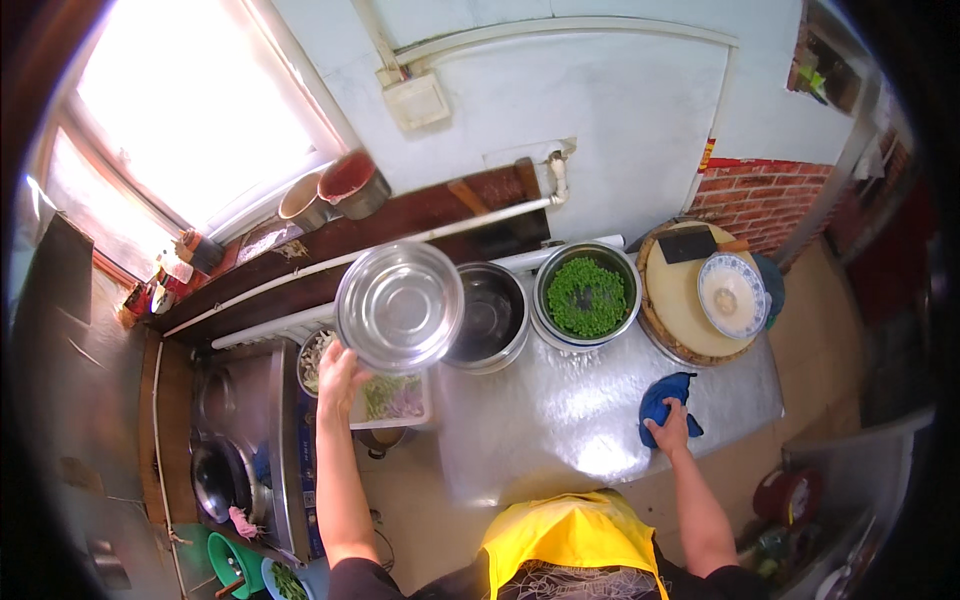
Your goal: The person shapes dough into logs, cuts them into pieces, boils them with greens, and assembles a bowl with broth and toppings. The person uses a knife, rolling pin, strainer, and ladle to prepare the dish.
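My left hand grips the rim of a shiny stainless steel bowl, lifted with its inside towards me. Behind and beside that bowl stands a dark-looking metal pot. On the steel table, my right hand presses a bunched blue cloth. Below the raised bowl, a pale rectangular tub holds shredded greens and something purplish. A round pot of chopped green vegetables sits at the back of the table.
A thick round chopping board bears a cleaver and a blue-patterned bowl. Left of the table are a stove with a wok and a bowl of pale strips. White pipes run along the wall. Two pots stand on the sill.
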Motion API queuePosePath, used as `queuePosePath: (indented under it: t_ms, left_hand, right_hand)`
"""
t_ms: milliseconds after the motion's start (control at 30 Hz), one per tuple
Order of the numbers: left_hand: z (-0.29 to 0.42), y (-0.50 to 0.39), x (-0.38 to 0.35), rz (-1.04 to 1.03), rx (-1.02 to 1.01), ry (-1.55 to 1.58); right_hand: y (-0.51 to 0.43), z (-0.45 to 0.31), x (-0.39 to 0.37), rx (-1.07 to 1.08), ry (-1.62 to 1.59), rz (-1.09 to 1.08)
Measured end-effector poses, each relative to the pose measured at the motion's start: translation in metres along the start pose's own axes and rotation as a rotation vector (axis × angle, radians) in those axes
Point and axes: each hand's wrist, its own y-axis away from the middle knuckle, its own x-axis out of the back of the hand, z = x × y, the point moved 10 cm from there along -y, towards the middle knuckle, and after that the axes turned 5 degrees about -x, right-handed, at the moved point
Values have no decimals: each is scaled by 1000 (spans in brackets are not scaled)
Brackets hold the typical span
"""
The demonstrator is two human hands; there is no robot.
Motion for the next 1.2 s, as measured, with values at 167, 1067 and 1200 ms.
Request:
queuePosePath:
  t_ms: [167,1067,1200]
  left_hand:
    - [-31,95,44,63,-31,-37]
    - [-272,252,-25,37,379,-84]
    - [-239,257,-45,22,369,-42]
  right_hand:
    - [-2,-3,-4,-49,59,-45]
    - [59,-178,-106,183,-84,-669]
    - [64,-206,-96,268,30,-550]
